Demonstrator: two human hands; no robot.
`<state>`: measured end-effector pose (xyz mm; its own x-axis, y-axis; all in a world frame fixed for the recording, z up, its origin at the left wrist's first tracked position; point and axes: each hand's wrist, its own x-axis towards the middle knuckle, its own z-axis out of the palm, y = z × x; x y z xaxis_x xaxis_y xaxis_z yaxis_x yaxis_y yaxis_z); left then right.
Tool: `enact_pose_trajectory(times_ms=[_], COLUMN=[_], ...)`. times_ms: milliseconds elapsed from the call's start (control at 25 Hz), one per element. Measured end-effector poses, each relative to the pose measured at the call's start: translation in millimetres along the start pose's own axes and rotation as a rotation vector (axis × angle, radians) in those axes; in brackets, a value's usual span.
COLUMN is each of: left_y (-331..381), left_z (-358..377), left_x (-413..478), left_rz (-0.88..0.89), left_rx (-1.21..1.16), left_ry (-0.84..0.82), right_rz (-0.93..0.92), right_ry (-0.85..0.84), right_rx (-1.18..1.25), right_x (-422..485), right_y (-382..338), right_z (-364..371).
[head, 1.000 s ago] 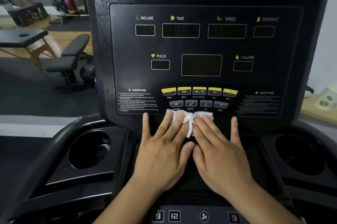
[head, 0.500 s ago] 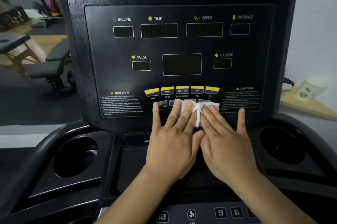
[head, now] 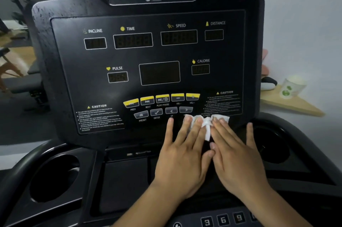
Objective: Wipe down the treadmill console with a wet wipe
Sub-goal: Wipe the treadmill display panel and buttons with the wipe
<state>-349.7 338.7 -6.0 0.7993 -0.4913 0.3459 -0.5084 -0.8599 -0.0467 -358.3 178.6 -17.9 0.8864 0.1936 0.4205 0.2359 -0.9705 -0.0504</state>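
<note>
White and crumpled, a wet wipe (head: 208, 125) lies pinned against the lower right of the black treadmill console (head: 61, 78), just below its arrow buttons (head: 171, 110). The left hand (head: 183, 162) and right hand (head: 238, 163), side by side at lower centre of the frame, press it with flat, straight, spread fingers.

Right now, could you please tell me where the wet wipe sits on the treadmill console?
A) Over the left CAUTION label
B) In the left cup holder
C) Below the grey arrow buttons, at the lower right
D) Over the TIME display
C: the wet wipe lies pressed flat under the straight fingers of the left hand and right hand, just below the grey arrow buttons on the console.
</note>
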Motion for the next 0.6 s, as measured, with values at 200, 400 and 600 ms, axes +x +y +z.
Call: enact_pose_trajectory(times_ms=[200,400,600], left_y=[24,45,31], left_z=[-4,0,-2], left_x=[34,56,38], left_rz=[0.047,0.038,0.026], left_rx=[0.005,0.001,0.086], left_ry=[0.079,0.126,0.106], right_rz=[0.041,0.052,0.029], right_ry=[0.059,0.105,0.148], right_rx=[-0.032,-0.051,0.035], right_x=[12,16,16], right_y=[30,59,47], right_z=[-12,-20,-15])
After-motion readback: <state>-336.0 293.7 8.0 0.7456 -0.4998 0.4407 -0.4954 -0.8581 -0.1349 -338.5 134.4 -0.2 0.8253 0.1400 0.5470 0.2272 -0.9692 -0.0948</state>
